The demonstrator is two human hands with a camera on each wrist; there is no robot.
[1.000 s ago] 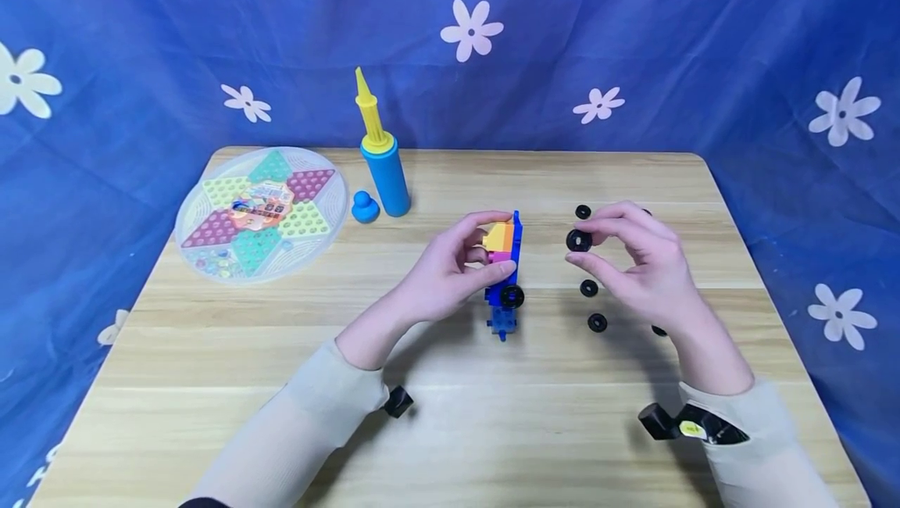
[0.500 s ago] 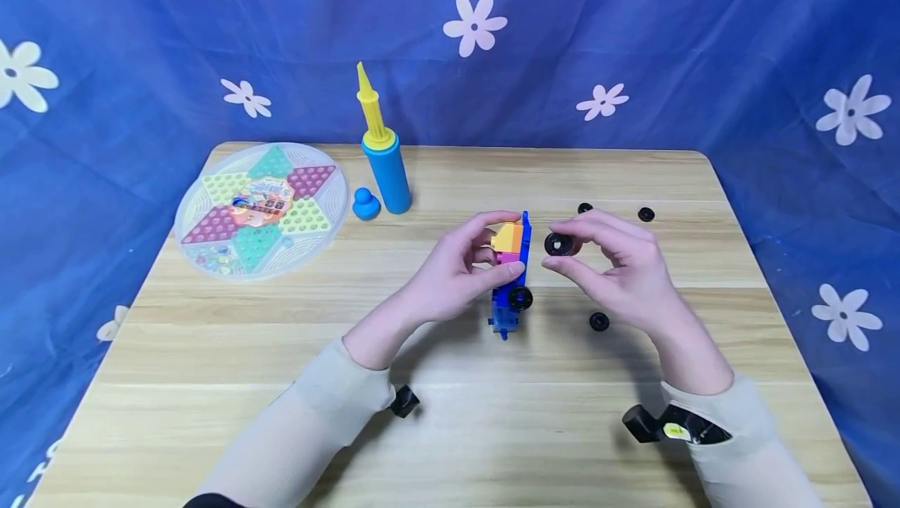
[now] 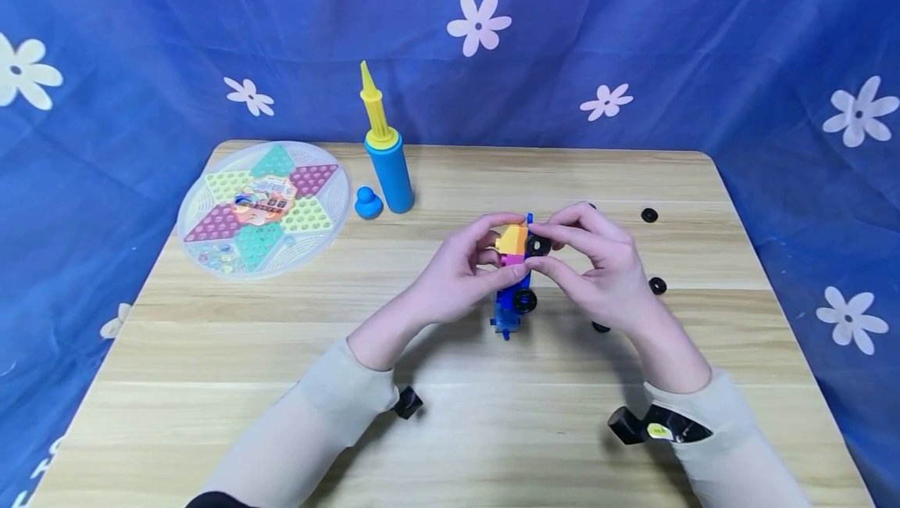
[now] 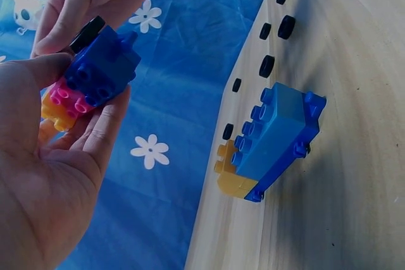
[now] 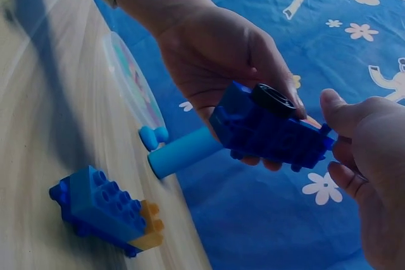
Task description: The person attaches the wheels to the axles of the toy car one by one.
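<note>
My left hand (image 3: 460,273) grips a toy brick car (image 4: 104,67) of blue, pink and yellow blocks, raised above the table. One black wheel (image 3: 524,301) sits on its side near the closer end. With thumb and fingers, my right hand (image 3: 598,266) pinches another black wheel (image 3: 538,245) against that same side, toward the far end; in the right wrist view this wheel is hidden behind the fingers. Below on the table stands a second brick car (image 4: 272,131), light blue and yellow on a dark blue base, partly covered by the held one in the head view.
Several loose black wheels (image 3: 649,215) lie on the wooden table (image 3: 457,445) to the right, some half hidden by my right hand. At the back left are a round star-patterned game board (image 3: 263,211), a blue and yellow pump (image 3: 390,172) and a small blue knobbed piece (image 3: 368,203).
My right hand has carried the wheel leftward until it meets the side of the car. My left hand, with the car, has shifted slightly right.
</note>
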